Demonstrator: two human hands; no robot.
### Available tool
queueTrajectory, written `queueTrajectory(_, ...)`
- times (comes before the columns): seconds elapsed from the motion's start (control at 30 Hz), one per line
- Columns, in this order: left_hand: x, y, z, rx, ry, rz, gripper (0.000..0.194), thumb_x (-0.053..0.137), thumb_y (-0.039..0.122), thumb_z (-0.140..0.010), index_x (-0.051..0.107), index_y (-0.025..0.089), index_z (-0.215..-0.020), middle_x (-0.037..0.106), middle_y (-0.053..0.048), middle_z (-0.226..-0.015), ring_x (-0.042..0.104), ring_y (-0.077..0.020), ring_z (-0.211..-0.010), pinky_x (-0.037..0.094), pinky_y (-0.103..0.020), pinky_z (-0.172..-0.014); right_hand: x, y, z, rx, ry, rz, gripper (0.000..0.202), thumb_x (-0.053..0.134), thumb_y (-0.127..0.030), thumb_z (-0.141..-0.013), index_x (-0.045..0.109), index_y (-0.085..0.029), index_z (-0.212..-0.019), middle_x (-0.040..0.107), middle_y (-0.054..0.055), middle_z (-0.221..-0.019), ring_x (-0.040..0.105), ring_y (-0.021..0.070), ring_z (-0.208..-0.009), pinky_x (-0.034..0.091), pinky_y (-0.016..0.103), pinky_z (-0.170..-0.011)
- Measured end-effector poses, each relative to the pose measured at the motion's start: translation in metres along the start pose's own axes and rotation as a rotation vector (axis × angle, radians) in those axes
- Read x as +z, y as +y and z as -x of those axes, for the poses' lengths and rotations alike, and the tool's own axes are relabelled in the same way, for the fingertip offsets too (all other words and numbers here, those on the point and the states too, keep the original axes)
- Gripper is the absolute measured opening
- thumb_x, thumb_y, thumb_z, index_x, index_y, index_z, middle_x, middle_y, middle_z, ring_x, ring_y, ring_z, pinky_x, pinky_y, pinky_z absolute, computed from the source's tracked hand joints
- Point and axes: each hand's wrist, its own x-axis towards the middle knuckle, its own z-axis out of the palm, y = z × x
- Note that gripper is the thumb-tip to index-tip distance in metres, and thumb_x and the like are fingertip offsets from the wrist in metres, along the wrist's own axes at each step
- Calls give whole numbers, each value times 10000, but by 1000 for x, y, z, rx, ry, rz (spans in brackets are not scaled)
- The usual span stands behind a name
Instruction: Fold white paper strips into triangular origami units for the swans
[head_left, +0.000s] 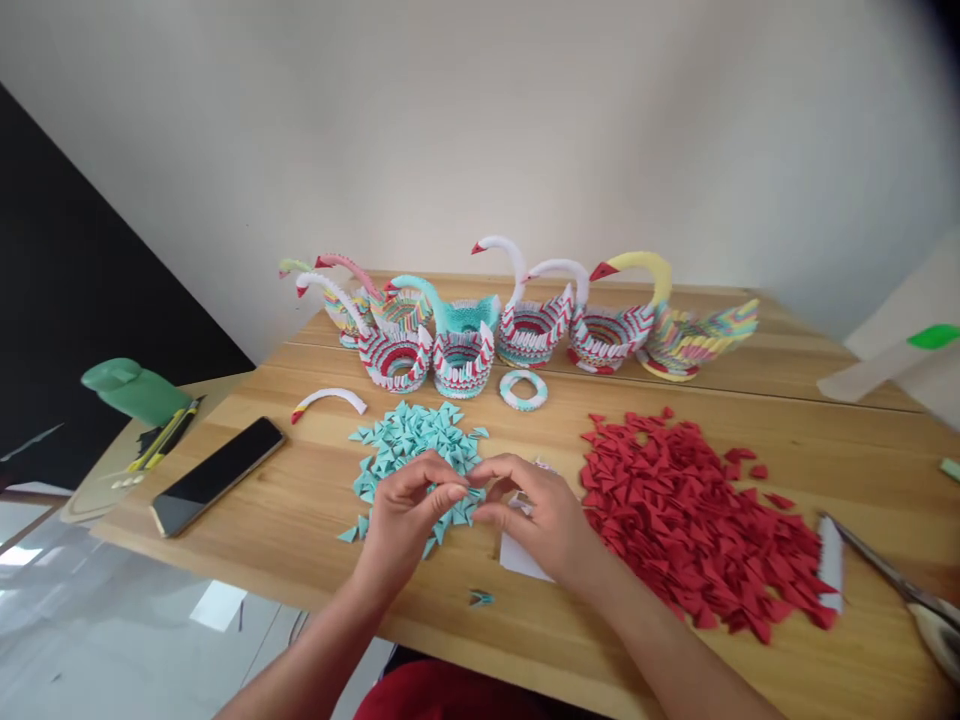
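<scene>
My left hand (412,510) and my right hand (529,505) meet at the fingertips over the near side of a teal pile of folded paper triangles (409,440). Both are closed in a pinch. A bit of teal paper (478,492) shows at the right fingertips, seemingly a folded triangle; whatever the left fingers grip is hidden. Beneath my right hand lies a white paper (521,555), partly covered. A small teal folded piece (481,598) rests alone on the wood closer to me.
Several paper swans (461,350) line the back of the table (315,480). Before them lie a white-and-teal ring (523,390) and a loose swan neck (330,393). A red triangle pile (697,520) and scissors (892,575) are right; a phone (221,475) is left.
</scene>
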Motion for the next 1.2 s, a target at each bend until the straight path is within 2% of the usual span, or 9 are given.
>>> queueTrajectory(0.17, 14, -7, 3, 46, 17, 25, 125, 729, 278, -837, 721, 196, -744, 628, -5, -696, 571, -139, -688, 455, -249, -664, 3, 6, 6, -60, 115, 23, 190, 643, -387, -911, 646, -205, -855, 701, 4, -763, 637, 132, -662, 495, 233, -640)
queueTrajectory(0.37, 13, -13, 4, 266, 21, -228, 92, 656, 195, -892, 672, 198, -802, 639, -5, -734, 585, -142, -708, 449, -252, -680, 0, 9, 6, -106, 130, 11, 158, 603, -342, -944, 663, -212, -879, 707, 13, -777, 649, 142, -711, 481, 236, -660)
queueTrajectory(0.53, 21, -16, 9, 419, 27, -430, 146, 526, 164, -949, 555, 200, -811, 588, -3, -741, 544, -146, -706, 425, -261, -682, -2, 8, 7, -151, 119, 55, 246, 513, -335, -990, 635, -197, -829, 658, 9, -725, 604, 134, -663, 450, 239, -636)
queueTrajectory(0.63, 26, -19, 9, 446, 35, -472, 173, 467, 167, -968, 510, 206, -805, 569, -3, -732, 523, -149, -688, 418, -265, -671, -2, 10, 6, -140, 93, 66, 267, 496, -335, -996, 621, -195, -806, 623, -8, -688, 580, 123, -628, 435, 227, -611)
queueTrajectory(0.8, 27, -22, 7, 446, 71, -503, 186, 492, 164, -961, 528, 201, -782, 593, -1, -702, 542, -146, -661, 427, -260, -657, -1, 14, 4, -125, 109, 62, 225, 522, -319, -989, 652, -204, -846, 662, -13, -710, 619, 120, -645, 454, 213, -615)
queueTrajectory(0.9, 17, -17, 5, 469, 103, -555, 172, 546, 160, -941, 569, 195, -774, 624, 5, -689, 569, -141, -652, 434, -261, -663, -2, 18, 4, -193, 132, 100, 208, 488, -270, -1005, 672, -208, -930, 701, 5, -777, 655, 130, -705, 482, 222, -656)
queueTrajectory(0.97, 4, -14, 1, 488, 136, -625, 161, 588, 163, -922, 595, 193, -765, 649, 6, -689, 587, -143, -656, 438, -269, -677, -3, 20, 3, -248, 159, 141, 202, 469, -224, -1008, 670, -202, -1010, 725, 33, -863, 678, 146, -788, 504, 241, -710)
queueTrajectory(1.1, -36, -16, -11, 477, 182, -795, 120, 627, 191, -900, 656, 194, -784, 707, -10, -728, 628, -162, -689, 462, -293, -719, -4, 23, 3, -384, 178, 255, 182, 490, -172, -991, 657, -177, -1061, 738, 56, -870, 683, 159, -784, 514, 260, -703)
queueTrajectory(1.2, -67, -24, -22, 418, 99, -927, 147, 597, 230, -907, 698, 197, -805, 741, -36, -781, 658, -196, -753, 486, -312, -739, 1, 21, 5, -503, 130, 358, 187, 480, -147, -987, 650, -169, -1061, 731, 42, -784, 660, 155, -692, 486, 266, -635)
